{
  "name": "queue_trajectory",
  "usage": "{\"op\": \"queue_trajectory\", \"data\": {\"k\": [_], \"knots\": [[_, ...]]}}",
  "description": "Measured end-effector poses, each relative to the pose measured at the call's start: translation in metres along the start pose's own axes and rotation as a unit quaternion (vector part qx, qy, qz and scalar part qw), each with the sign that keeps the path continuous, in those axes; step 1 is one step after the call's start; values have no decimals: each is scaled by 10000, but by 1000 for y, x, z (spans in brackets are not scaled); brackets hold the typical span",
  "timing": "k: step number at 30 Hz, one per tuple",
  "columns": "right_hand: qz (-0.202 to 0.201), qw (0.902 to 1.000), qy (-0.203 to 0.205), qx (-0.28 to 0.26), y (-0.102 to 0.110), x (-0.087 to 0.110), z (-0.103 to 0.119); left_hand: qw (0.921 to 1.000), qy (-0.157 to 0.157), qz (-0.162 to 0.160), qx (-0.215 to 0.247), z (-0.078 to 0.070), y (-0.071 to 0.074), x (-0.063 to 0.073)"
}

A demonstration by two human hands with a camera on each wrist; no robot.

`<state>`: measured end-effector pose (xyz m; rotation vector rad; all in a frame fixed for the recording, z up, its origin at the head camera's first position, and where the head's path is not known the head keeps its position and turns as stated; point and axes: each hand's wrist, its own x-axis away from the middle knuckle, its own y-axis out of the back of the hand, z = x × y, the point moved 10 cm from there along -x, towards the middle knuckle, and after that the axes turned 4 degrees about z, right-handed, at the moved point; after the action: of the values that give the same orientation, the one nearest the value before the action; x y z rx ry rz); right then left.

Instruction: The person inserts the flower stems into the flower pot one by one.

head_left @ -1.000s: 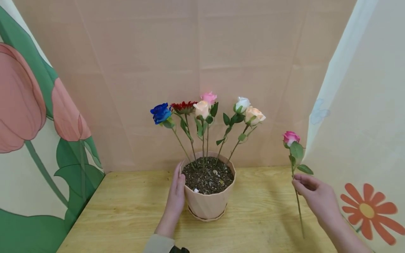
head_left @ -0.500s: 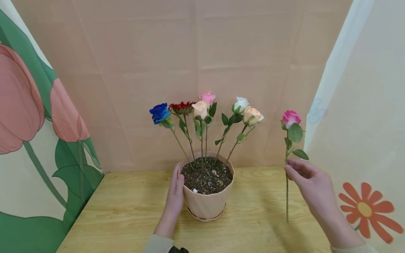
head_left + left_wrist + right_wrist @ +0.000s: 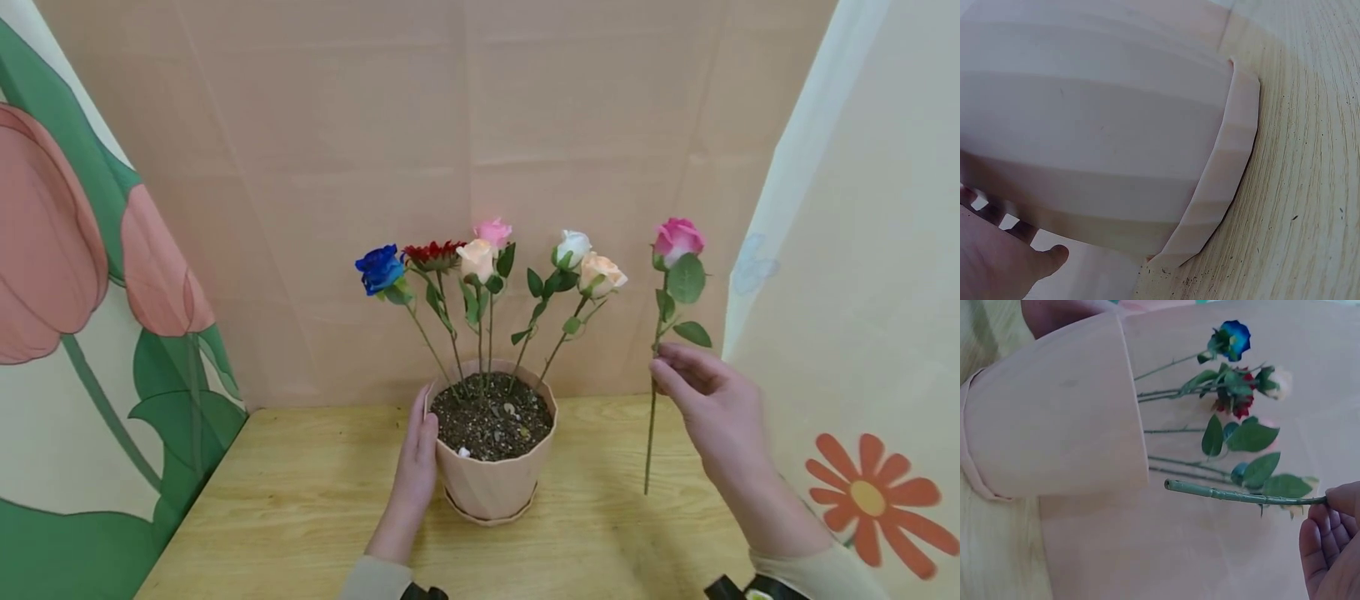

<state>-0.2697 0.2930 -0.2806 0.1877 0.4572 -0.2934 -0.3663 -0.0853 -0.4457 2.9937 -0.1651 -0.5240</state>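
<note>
A pink rose with green leaves stands almost upright in the air to the right of the pot. My right hand pinches its stem between thumb and fingertips below the leaves; the stem's cut lower end hangs free above the table. My left hand rests along the left side of the pale pink flower pot, its fingers partly hidden behind the wall. In the left wrist view, the thumb of that hand shows beside the pot. Dark soil fills the pot.
Stuck in the soil are a blue rose, a dark red flower, a light pink rose, a white rose and peach roses. A saucer sits beneath the pot on the wooden table. Fabric backdrops surround it.
My right hand has lifted the pink rose and carried it leftward, closer to the pot; its stem has swung to nearly upright. My left hand and the pot have stayed put.
</note>
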Motion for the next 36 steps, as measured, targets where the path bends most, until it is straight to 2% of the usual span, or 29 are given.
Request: {"op": "queue_trajectory", "data": {"k": [10, 16, 21, 30, 36], "knots": [[-145, 9993, 316, 103, -24, -10, 24, 10000, -34, -23, -39, -1, 1, 0], [-208, 9989, 390, -121, -37, -16, 32, 10000, -31, -9, 14, -1, 0, 0], [-248, 9980, 584, -31, -49, -20, 39, 10000, -29, -2, 29, 1, 0, -1], [-263, 9951, 940, 135, -69, -25, 45, 10000, 47, 0, -3, 1, 0, 0], [-277, 9937, 1034, 327, -82, -29, 41, 10000, 21, 9, 28, 1, 0, 0]]}}
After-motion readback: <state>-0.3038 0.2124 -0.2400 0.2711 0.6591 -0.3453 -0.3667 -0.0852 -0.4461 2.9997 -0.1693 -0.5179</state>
